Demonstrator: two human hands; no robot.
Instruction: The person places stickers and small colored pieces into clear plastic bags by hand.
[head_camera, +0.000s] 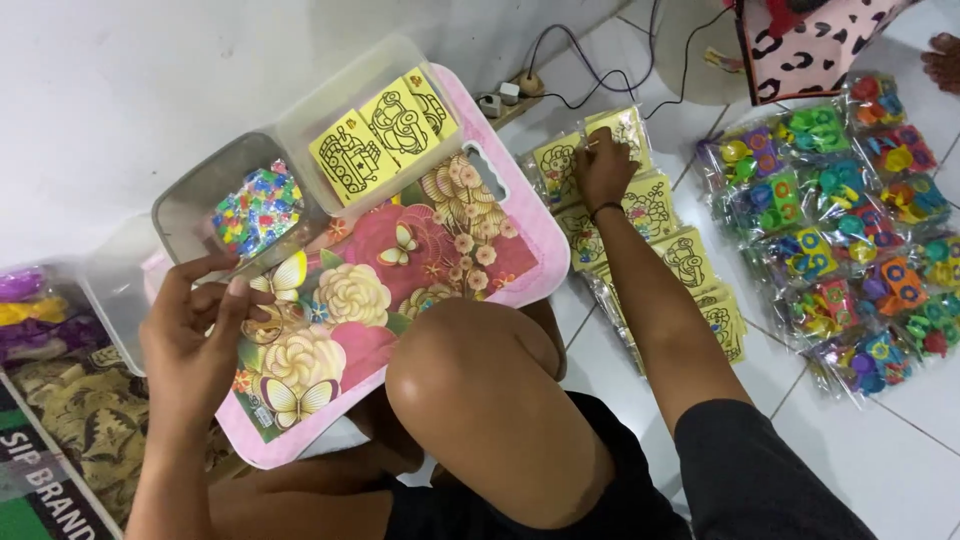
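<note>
While the person sat on the white tiled floor (620, 360) with one bare knee (470, 370) raised, the right hand (603, 165) reached out over a row of bagged yellow picture cards (690, 262) laid along the floor, its fingers curled down on the uppermost packets; whether this grip had closed on a card or merely pressed on it could not be told. The left hand (200, 335) was held above the near corner of a pink flowered tray (520, 262), its grip loosely pinched, thumb meeting fingertips, on what looked like a thin clear bag, though the item was too faint to identify. Just beyond that hand stood a clear plastic tub (190, 205) holding small multicoloured beads (257, 208), and beside it a second clear tub (330, 95) held three yellow cards with black line drawings (385, 128). To the right of the row of cards, well apart from both hands, lay a spread of bagged bright plastic toys (850, 245). A power strip with cables (510, 95) lay by the wall, and a patterned pink bag (810, 45) stood at the top edge.
</note>
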